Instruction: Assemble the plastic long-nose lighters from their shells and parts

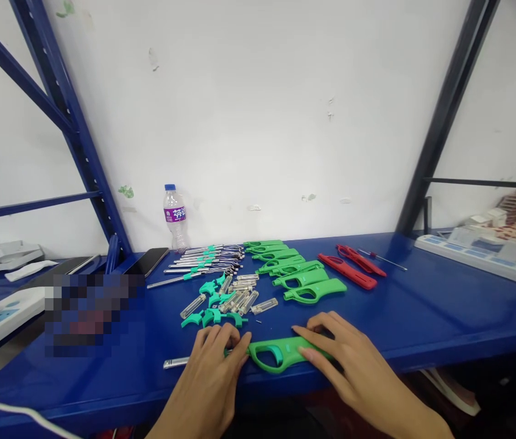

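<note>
A green long-reach lighter [290,349] lies sideways near the table's front edge, its teal trigger [278,353] showing inside the finger loop. My left hand [212,369] pinches its neck, and the silver metal tube [175,363] sticks out on the left. At the other end, my right hand [351,356] holds the handle between thumb and fingers, hiding its tip. Just beyond my left hand are loose teal triggers [212,317] and clear fuel tanks [248,302]. Several green handle shells [315,291] lie in a column farther back, beside metal tubes with wires [203,262].
Two red handle shells [351,271] and a thin screwdriver [383,260] lie at the back right. A plastic bottle [175,213] stands against the wall, near a phone [148,262]. White power strips [481,259] sit towards both sides. Blue rack posts [79,140] rise at the left.
</note>
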A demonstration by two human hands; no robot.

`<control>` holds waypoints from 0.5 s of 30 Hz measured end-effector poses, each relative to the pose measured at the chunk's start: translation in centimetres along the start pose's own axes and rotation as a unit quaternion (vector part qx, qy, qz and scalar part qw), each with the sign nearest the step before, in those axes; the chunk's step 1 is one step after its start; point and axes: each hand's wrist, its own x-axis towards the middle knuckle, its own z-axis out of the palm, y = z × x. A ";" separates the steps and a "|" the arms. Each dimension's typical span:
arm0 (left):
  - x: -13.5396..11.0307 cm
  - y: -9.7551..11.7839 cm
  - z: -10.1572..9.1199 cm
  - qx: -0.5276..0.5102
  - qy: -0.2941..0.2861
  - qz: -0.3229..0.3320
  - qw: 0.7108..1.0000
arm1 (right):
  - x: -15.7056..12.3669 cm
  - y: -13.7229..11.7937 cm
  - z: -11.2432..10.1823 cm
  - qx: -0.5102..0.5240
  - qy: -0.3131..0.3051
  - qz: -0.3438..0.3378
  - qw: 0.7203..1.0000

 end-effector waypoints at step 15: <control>0.3 0.8 1.2 0.092 0.046 0.056 0.993 | 0.1 -0.6 -0.1 0.004 -0.036 -0.001 0.999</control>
